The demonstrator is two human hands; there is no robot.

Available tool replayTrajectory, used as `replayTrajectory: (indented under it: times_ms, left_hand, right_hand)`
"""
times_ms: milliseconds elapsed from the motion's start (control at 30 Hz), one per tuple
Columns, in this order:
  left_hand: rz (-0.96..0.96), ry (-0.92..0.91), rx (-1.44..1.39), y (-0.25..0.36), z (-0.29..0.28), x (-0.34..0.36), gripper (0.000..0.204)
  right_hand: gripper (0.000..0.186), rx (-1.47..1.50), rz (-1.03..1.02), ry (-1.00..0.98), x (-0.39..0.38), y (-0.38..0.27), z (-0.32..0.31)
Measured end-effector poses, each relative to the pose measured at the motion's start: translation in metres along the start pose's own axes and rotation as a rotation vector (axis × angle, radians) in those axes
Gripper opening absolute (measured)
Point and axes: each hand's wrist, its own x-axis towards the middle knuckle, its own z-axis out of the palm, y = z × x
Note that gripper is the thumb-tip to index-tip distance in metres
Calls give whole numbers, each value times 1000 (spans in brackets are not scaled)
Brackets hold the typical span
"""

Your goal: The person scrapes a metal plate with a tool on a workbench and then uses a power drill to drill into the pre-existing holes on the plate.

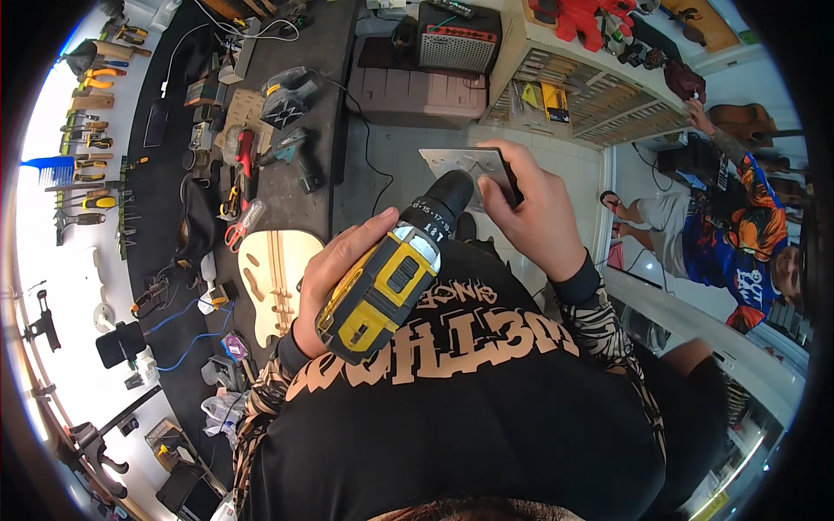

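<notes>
My left hand is wrapped round a yellow and black cordless drill, held tilted in front of my chest. Its black chuck points up and away to the right, against or just over a flat grey metal plate with small holes. Gripping that plate by its right edge is my right hand, thumb on the near face and fingers behind. A dark edge shows along the plate's side under my fingers. Whether a bit sits in the chuck is hidden.
On the dark bench to the left lie a pale wooden guitar body, red-handled scissors and a teal drill. Hand tools hang on the left wall. An amplifier stands at the back. Another person is at the right.
</notes>
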Motion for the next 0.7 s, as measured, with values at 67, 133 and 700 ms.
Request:
replayTrajectory:
  times_ms: [67, 133, 700]
  left_hand:
    - [-14, -3, -12, 1, 0, 0, 72]
    - [-25, -5, -8, 3, -1, 0, 72]
    - [24, -10, 59, 1, 1, -4, 75]
  right_hand:
    - [41, -6, 3, 8, 0, 0, -1]
    - [42, -20, 8, 15, 2, 1, -1]
    - [40, 8, 36, 38, 9, 15, -6]
